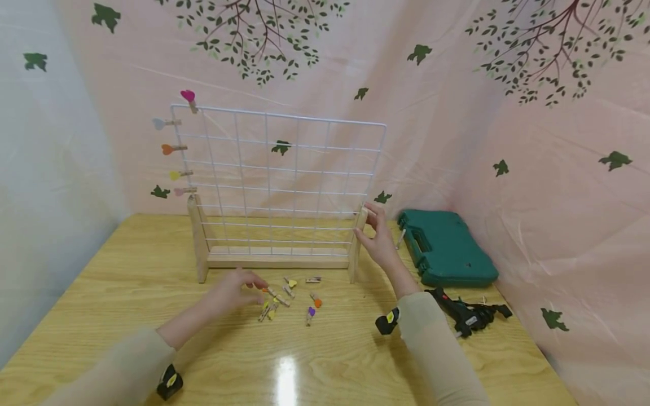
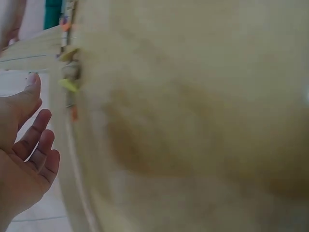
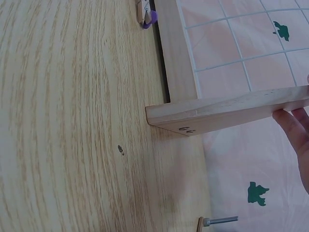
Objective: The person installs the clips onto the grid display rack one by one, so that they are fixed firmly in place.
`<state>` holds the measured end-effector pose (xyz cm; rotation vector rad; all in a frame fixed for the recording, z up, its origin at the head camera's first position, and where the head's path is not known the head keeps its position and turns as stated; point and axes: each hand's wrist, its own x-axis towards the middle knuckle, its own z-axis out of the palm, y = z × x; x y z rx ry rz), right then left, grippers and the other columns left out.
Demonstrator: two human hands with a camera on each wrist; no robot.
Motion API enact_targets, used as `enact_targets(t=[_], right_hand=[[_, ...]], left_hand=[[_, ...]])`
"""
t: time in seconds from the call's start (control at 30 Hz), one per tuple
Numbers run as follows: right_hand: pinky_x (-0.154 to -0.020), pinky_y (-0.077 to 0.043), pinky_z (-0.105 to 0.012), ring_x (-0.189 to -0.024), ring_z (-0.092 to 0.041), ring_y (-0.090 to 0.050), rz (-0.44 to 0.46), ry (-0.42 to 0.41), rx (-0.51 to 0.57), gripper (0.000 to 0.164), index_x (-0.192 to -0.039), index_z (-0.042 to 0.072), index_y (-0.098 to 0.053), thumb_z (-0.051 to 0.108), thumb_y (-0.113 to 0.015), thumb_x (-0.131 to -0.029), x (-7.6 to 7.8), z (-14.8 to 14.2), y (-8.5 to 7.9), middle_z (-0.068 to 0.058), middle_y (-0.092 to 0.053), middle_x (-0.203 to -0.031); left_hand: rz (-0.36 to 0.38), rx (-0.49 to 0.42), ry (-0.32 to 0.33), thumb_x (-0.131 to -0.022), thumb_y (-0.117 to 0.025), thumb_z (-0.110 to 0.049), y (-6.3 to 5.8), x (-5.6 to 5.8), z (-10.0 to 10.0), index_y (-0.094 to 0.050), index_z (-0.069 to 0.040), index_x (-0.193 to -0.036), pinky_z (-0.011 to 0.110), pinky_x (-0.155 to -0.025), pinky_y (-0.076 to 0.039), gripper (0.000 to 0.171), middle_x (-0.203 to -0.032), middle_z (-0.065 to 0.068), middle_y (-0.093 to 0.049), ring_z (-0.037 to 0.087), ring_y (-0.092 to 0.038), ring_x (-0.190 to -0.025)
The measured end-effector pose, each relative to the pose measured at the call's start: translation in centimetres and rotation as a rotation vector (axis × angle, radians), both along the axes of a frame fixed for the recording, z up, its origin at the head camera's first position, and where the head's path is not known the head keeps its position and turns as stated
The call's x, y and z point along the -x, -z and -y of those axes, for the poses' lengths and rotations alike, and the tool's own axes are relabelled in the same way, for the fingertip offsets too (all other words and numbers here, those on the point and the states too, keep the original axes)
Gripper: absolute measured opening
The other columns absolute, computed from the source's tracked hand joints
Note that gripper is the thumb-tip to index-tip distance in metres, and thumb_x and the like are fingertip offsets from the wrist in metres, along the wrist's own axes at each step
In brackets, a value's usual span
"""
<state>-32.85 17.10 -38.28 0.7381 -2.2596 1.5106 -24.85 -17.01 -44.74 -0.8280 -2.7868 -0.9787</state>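
Observation:
My left hand (image 1: pixel 228 296), its fingers loosely bent, hovers at the left edge of several loose heart-topped clothespins (image 1: pixel 279 298) on the table. In the left wrist view the left hand (image 2: pixel 26 150) has thumb and fingers apart with nothing between them. My right hand (image 1: pixel 378 241) grips the top of the right wooden post (image 1: pixel 354 254) of a stand. The right wrist view shows its thumb against that post (image 3: pixel 222 112); the other fingers are mostly out of frame. A white wire grid (image 1: pixel 266 114) stands upright between the posts.
Several clothespins run down the grid's left side, an orange one (image 1: pixel 167 149) among them; a pink heart clothespin (image 1: pixel 188 96) sits on the top-left corner. To the right lie a green case (image 1: pixel 457 248) and a black glue gun (image 1: pixel 469 317). Printed cloth hangs behind.

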Motion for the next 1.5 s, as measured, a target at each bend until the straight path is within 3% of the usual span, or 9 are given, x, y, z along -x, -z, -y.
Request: enact_targets(t=[0.17,0.37,0.57,0.7,0.93,1.13,1.33,1.4,1.5], right_hand=[[-0.069,-0.054,-0.033,-0.112,-0.036,-0.046,-0.008,0.002,-0.004,0.059,-0.133,0.004,-0.025,-0.001,-0.057,-0.084,0.0,0.0,-0.1,-0.027,-0.044,-0.124],[-0.07,-0.054,-0.04,-0.112,-0.036,-0.046,-0.022,-0.004,-0.009,0.059,-0.133,0.003,-0.024,-0.001,-0.057,-0.084,0.0,0.1,-0.1,-0.028,-0.043,-0.123],[-0.07,-0.053,-0.041,-0.11,-0.037,-0.046,-0.02,-0.014,0.001,0.059,-0.133,0.0,-0.024,-0.003,-0.056,-0.084,-0.2,0.0,-0.1,-0.03,-0.044,-0.122],[-0.069,-0.054,-0.039,-0.11,-0.037,-0.046,-0.011,-0.011,-0.002,0.059,-0.133,0.002,-0.024,-0.003,-0.056,-0.084,-0.2,0.0,-0.2,-0.028,-0.044,-0.122],[-0.072,-0.05,-0.051,-0.11,-0.035,-0.046,0.011,-0.008,-0.004,0.059,-0.134,0.003,-0.023,-0.001,-0.056,-0.084,-0.3,0.0,-0.2,-0.026,-0.046,-0.121],[-0.073,-0.053,-0.039,-0.109,-0.034,-0.048,-0.008,0.005,-0.028,0.059,-0.133,0.008,-0.024,0.0,-0.056,-0.085,-0.3,-0.1,-0.2,-0.025,-0.047,-0.12],[-0.074,-0.053,-0.033,-0.108,-0.036,-0.048,-0.039,-0.015,-0.031,0.058,-0.132,0.001,-0.023,-0.002,-0.056,-0.084,-0.2,-0.2,-0.1,-0.026,-0.049,-0.12],[-0.073,-0.053,-0.032,-0.107,-0.037,-0.048,-0.041,-0.018,-0.031,0.058,-0.132,-0.001,-0.023,-0.002,-0.056,-0.084,-0.2,-0.2,-0.1,-0.027,-0.048,-0.12],[-0.072,-0.053,-0.03,-0.108,-0.037,-0.048,-0.035,-0.015,-0.031,0.059,-0.133,0.0,-0.022,-0.002,-0.056,-0.084,-0.3,-0.4,-0.1,-0.028,-0.048,-0.12]], left_hand=[[0.03,-0.037,0.054,-0.074,-0.071,-0.027,1.9,-0.1,-0.2,-0.069,-0.015,-0.093,0.022,-0.067,-0.047,0.023,-0.089,-0.007,-0.062,0.008,-0.053,-0.08],[0.012,-0.03,0.065,-0.076,-0.07,-0.025,2.7,-0.2,-0.4,-0.069,-0.019,-0.083,0.021,-0.065,-0.042,0.009,-0.079,-0.012,-0.06,0.005,-0.05,-0.073],[0.164,-0.074,0.017,-0.08,-0.065,-0.024,1.9,-0.2,-0.2,-0.065,-0.015,-0.086,0.02,-0.065,-0.048,0.011,-0.08,-0.01,-0.062,0.004,-0.055,-0.074],[0.129,-0.104,-0.024,-0.08,-0.065,-0.021,0.3,0.0,0.0,-0.065,-0.015,-0.086,0.018,-0.056,-0.048,0.009,-0.076,-0.009,-0.062,0.003,-0.055,-0.067],[-0.187,-0.14,-0.061,-0.073,-0.072,-0.016,-4.4,0.1,0.3,-0.065,-0.019,-0.076,0.019,-0.053,-0.048,0.008,-0.07,-0.011,-0.062,0.0,-0.053,-0.062],[-0.421,-0.218,-0.086,-0.072,-0.072,-0.01,-10.1,0.3,1.0,-0.069,-0.015,-0.079,0.017,-0.05,-0.046,0.009,-0.076,-0.006,-0.067,0.003,-0.056,-0.062],[-0.561,-0.214,-0.215,-0.076,-0.07,-0.02,-17.1,0.9,1.6,-0.07,-0.013,-0.081,0.024,-0.074,-0.042,0.009,-0.079,-0.001,-0.067,0.007,-0.055,-0.073],[-0.596,-0.247,-0.255,-0.076,-0.07,-0.022,-19.6,1.0,1.8,-0.07,-0.011,-0.081,0.023,-0.076,-0.037,0.012,-0.078,0.002,-0.067,0.008,-0.053,-0.073],[-0.62,-0.316,-0.303,-0.076,-0.071,-0.024,-22.8,1.5,1.8,-0.071,-0.008,-0.08,0.018,-0.068,-0.033,0.017,-0.077,0.001,-0.066,0.007,-0.049,-0.073]])
